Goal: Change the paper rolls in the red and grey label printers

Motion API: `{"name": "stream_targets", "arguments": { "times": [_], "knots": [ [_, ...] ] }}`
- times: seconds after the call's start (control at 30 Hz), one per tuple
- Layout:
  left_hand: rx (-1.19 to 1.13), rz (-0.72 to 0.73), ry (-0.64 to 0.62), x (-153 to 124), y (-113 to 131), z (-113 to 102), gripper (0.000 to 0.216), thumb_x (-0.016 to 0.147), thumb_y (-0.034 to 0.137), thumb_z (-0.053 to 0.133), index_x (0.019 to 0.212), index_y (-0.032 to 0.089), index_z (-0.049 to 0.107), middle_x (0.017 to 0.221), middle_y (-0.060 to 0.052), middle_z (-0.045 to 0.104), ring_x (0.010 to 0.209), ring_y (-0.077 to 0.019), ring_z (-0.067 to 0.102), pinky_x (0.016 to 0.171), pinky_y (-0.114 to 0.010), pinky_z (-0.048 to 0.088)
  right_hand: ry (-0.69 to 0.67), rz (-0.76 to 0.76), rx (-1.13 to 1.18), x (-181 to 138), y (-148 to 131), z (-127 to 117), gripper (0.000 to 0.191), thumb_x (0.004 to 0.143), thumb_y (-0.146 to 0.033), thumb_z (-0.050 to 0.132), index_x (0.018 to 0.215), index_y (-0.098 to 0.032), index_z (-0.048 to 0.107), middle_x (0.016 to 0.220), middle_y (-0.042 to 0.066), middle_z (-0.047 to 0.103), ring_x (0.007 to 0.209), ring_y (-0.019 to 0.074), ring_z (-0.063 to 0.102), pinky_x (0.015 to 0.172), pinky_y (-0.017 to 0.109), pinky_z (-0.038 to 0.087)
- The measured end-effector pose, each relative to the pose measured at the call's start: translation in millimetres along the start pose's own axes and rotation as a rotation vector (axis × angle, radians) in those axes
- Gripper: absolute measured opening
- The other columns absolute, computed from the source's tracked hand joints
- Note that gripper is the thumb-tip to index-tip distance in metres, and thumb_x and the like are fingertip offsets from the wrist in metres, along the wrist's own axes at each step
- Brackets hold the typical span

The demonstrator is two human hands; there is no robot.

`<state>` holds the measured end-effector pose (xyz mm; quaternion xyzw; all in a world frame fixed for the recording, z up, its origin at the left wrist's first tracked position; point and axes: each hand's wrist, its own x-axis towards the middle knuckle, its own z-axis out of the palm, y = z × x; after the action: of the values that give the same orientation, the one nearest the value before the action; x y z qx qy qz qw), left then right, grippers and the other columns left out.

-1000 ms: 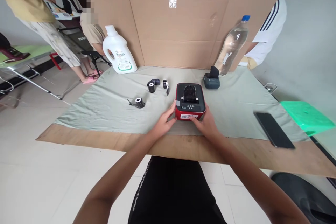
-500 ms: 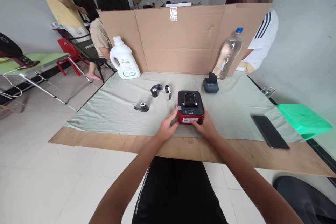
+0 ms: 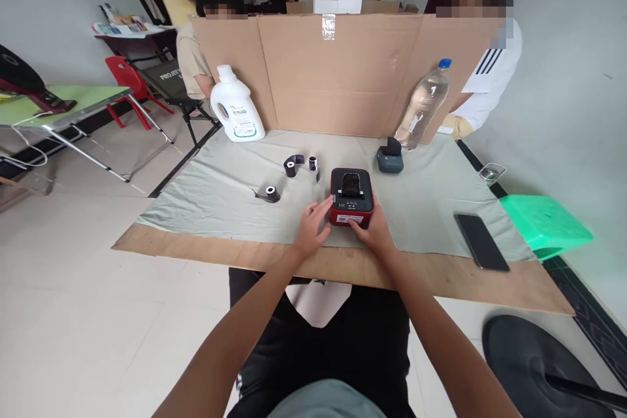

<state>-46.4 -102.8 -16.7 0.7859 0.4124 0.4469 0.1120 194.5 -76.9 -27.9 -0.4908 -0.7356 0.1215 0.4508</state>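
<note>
A red box-shaped label printer [image 3: 353, 217] with a black top sits in front of me on the cloth. A glossy black strip [image 3: 351, 185] stands out of its top slot. My right hand [image 3: 376, 225] grips its right side, with the thumb at the front by a white sticker. At its left front corner, my left hand [image 3: 312, 230] rests its stretched fingertips against the side, thumb apart. Left of the printer lie black label rolls: one nearby [image 3: 271, 194], another farther back [image 3: 290, 170] and a small one [image 3: 313, 162] with its end unrolled.
A small dark printer [image 3: 390, 158] stands behind to the right. A cardboard screen [image 3: 337, 78] closes off the back, with a white detergent jug [image 3: 240, 111] and a water bottle [image 3: 424, 104] before it. A phone [image 3: 481, 241] lies right. Two people sit beyond the cardboard.
My view has shifted and tipped slightly. The fingers of my left hand have straightened and slid a little along the printer's left side. My right hand keeps its grip.
</note>
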Motion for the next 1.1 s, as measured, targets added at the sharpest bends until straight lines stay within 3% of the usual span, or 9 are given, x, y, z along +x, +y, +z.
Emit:
{"name": "stream_targets", "arguments": {
  "times": [0.2,0.5,0.7,0.83,0.97,1.1],
  "knots": [
    [0.077,0.046,-0.047,0,-4,4,0.075,0.091,0.015,0.052,0.164,0.020,0.035,0.159,-0.016,0.053,0.141,-0.0322,0.055,0.115,-0.054,0.049,-0.013,-0.003,-0.016,0,-1,-1,0.106,0.087,-0.054,0.075,0.168,-0.013,0.020,0.163,0.027,0.043,0.152,0.0420,0.046,0.122,0.064,0.042],
    [0.010,0.035,-0.082,2,0,2,0.086,0.090,0.016,0.056,0.168,0.021,0.020,0.167,-0.019,0.042,0.154,-0.0344,0.044,0.122,-0.060,0.044,-0.040,0.012,-0.001,0,-3,-2,0.107,0.087,-0.055,0.073,0.168,-0.013,0.017,0.163,0.027,0.044,0.153,0.0418,0.044,0.123,0.065,0.039],
    [-0.062,-0.104,-0.120,2,5,1,0.087,0.089,0.016,0.059,0.168,0.023,0.023,0.171,-0.015,0.037,0.158,-0.0331,0.039,0.128,-0.059,0.038,-0.059,0.027,0.016,0,-4,-1,0.107,0.087,-0.055,0.073,0.167,-0.013,0.017,0.164,0.028,0.042,0.154,0.0425,0.042,0.123,0.066,0.038],
    [-0.151,-0.166,-0.145,2,6,-1,0.086,0.089,0.017,0.058,0.168,0.024,0.023,0.173,-0.014,0.035,0.158,-0.0330,0.039,0.126,-0.055,0.042,-0.057,0.029,0.005,0,-6,-1,0.107,0.086,-0.055,0.073,0.167,-0.013,0.016,0.162,0.028,0.044,0.152,0.0424,0.044,0.123,0.066,0.039],
    [-0.226,-0.186,-0.133,2,2,0,0.084,0.089,0.018,0.057,0.167,0.021,0.027,0.171,-0.017,0.037,0.143,-0.0318,0.055,0.116,-0.050,0.051,-0.056,0.036,-0.009,1,-8,-3,0.107,0.086,-0.055,0.074,0.166,-0.012,0.019,0.160,0.029,0.045,0.150,0.0423,0.046,0.122,0.065,0.040],
    [-0.279,-0.204,-0.101,4,-5,5,0.083,0.083,0.016,0.055,0.163,0.021,0.035,0.165,-0.016,0.044,0.099,-0.0194,0.068,0.098,-0.041,0.059,-0.056,0.035,-0.010,1,-7,-4,0.105,0.084,-0.055,0.075,0.164,-0.010,0.023,0.161,0.030,0.044,0.152,0.0426,0.044,0.124,0.065,0.037]
  ]
}}
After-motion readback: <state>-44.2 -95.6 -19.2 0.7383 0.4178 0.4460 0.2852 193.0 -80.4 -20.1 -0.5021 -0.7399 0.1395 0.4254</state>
